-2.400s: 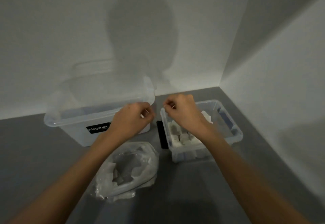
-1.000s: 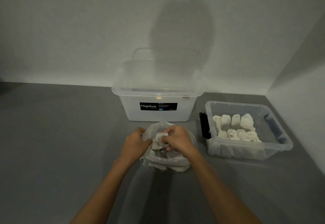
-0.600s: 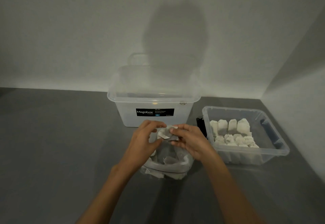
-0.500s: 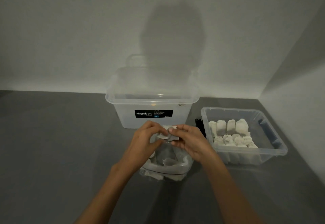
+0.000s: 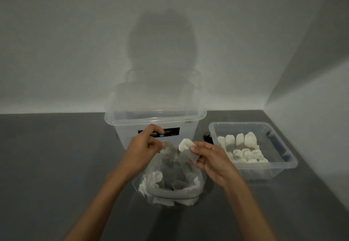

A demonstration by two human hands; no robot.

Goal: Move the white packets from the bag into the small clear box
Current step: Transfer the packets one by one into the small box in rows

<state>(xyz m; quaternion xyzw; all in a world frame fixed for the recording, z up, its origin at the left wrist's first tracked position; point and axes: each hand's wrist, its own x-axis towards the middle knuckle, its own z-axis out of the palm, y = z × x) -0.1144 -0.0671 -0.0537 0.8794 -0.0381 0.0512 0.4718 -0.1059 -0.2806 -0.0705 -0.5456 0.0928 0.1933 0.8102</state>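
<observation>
Sitting nearest on the grey table (image 5: 56, 184), the clear bag (image 5: 171, 193) is gaping open, with loose packets (image 5: 157, 178) slumping inside it. Just above its mouth the two hands are working close together. The right hand (image 5: 213, 163) is pinching one white packet (image 5: 186, 146) between thumb and fingers. The left hand (image 5: 141, 150) is pinching a grey piece (image 5: 169, 151) right beside it, and I cannot tell whether that piece is a packet or the bag's film. To the right, apart from the bag, the small clear box (image 5: 283, 165) is standing open, with stored packets (image 5: 239, 146) filling its left part in rows. A small black object (image 5: 206, 138) is sitting between this box and the large clear tub (image 5: 156, 119). The tub is standing directly behind the hands, and the left hand's fingers are partly covering its black label (image 5: 170, 132). Farther back, a rounded shadow (image 5: 162, 42) is falling on the pale wall (image 5: 56, 51).
</observation>
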